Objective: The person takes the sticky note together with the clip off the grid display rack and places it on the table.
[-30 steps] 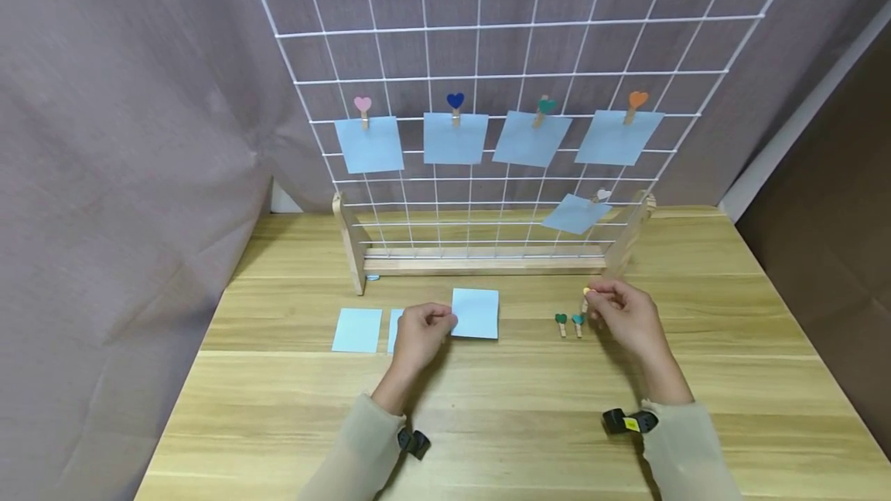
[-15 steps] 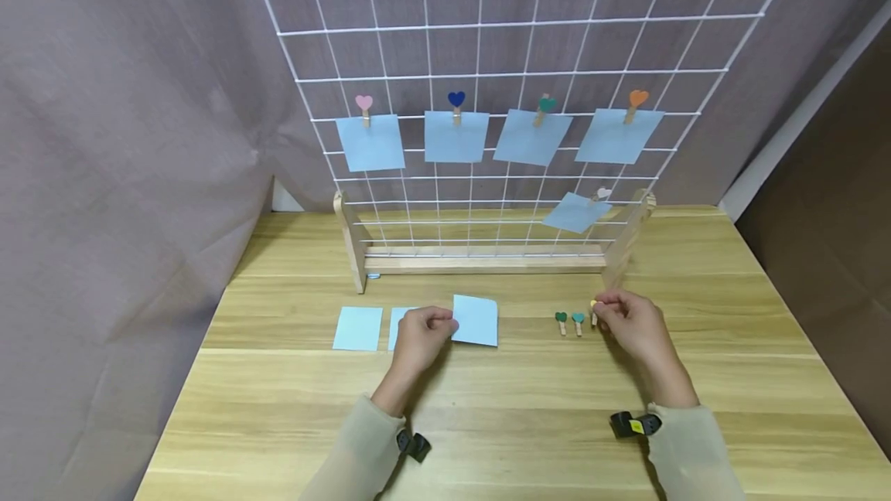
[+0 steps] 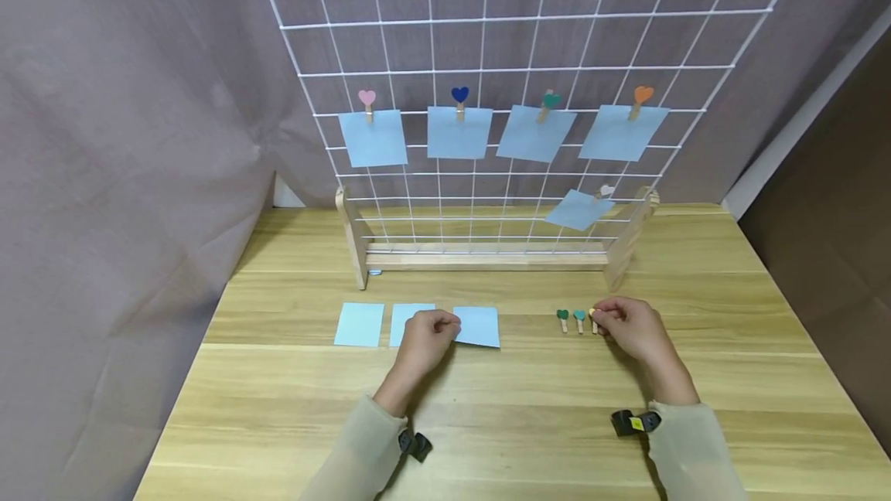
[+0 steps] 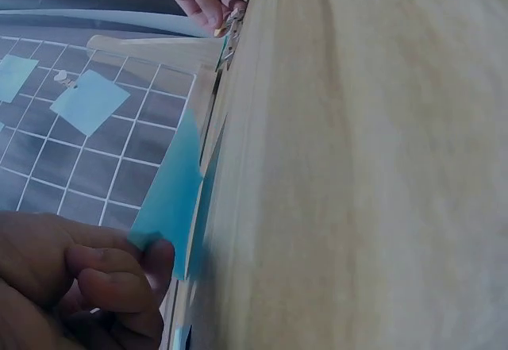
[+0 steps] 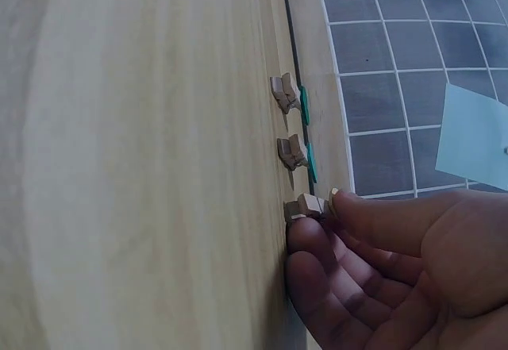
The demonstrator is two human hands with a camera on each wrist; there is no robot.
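I've got my left hand (image 3: 426, 337) pinching the near-left corner of the blue paper note (image 3: 479, 326), which lies on the table (image 3: 487, 408), far edge lifted a little. It looks feather-light and floppy, so a corner pinch suits it. My right hand (image 3: 629, 328) pinches the small wooden clip (image 3: 593, 321), beside two green-headed clips (image 3: 571, 319): stiff, tiny, probably slippery, best gripped at its tail.

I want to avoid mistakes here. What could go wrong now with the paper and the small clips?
The left hand pinches only one edge of the blue paper, so it may bend or crease. The right hand holds a small clip close to two other clips, so it could knock them.
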